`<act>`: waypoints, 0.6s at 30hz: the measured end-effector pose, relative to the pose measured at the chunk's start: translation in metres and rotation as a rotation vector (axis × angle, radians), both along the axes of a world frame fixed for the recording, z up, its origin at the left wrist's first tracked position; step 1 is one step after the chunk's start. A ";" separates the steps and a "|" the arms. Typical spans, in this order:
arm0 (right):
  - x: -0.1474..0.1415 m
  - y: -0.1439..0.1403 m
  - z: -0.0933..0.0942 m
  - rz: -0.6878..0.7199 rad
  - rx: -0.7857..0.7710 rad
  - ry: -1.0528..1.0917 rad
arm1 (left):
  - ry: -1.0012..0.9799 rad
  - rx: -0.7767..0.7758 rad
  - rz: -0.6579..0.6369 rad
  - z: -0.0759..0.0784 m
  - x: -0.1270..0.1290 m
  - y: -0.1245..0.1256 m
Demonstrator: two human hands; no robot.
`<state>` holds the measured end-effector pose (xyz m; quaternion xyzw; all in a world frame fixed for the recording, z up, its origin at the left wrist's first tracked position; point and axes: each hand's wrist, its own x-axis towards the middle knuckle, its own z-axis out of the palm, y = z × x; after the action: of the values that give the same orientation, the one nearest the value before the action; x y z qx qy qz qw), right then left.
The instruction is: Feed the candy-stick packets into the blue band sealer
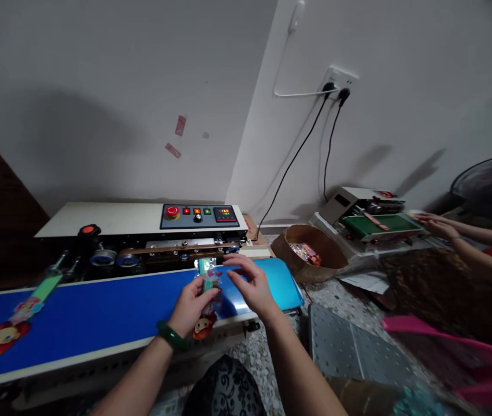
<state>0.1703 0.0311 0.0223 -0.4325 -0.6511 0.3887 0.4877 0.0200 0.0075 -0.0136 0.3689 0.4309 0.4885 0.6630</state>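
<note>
My left hand [193, 305] pinches a clear plastic packet [207, 270] over the blue belt of a sealing machine [107, 300]. Inside the packet is a greenish strip with a cartoon figure; its red-haired head hangs below my fingers. Just right of the packet is my right hand [252, 284], fingers curved and apart, with nothing visible in it. I cannot tell whether its fingertips touch the plastic. The packet's top is by the machine's sealing band [176, 248]. Another bagged cartoon strip [26, 309] lies on the belt's left end, its green top at the rollers.
A control panel [198, 216] with a red knob faces me. Right of the belt stands a brown box [287, 245] holding colourful packets. Farther right, a co-worker's hands [439, 224] are at a second machine with a green belt [365, 227]. A grey perforated stool [354, 341] stands nearby.
</note>
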 end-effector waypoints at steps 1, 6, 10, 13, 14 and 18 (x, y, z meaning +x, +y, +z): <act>-0.002 -0.005 0.005 0.039 0.042 -0.079 | 0.013 0.026 -0.003 -0.001 -0.001 0.000; -0.001 -0.009 0.006 0.121 -0.029 -0.195 | 0.034 0.045 -0.073 0.000 -0.002 -0.003; 0.000 -0.008 -0.002 0.132 -0.147 -0.102 | 0.025 0.032 -0.132 0.005 0.000 -0.006; -0.003 -0.014 -0.009 0.113 -0.228 0.177 | -0.019 -0.022 -0.071 0.004 0.002 -0.007; -0.005 -0.017 -0.013 0.110 -0.273 0.287 | -0.040 -0.030 -0.029 0.003 0.003 -0.007; -0.018 -0.029 -0.032 0.127 -0.446 0.470 | -0.080 0.014 0.111 -0.004 0.005 -0.005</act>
<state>0.1523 0.0024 -0.0098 -0.3856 -0.4451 0.6406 0.4928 0.0245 0.0027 -0.0175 0.3293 0.4204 0.5419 0.6490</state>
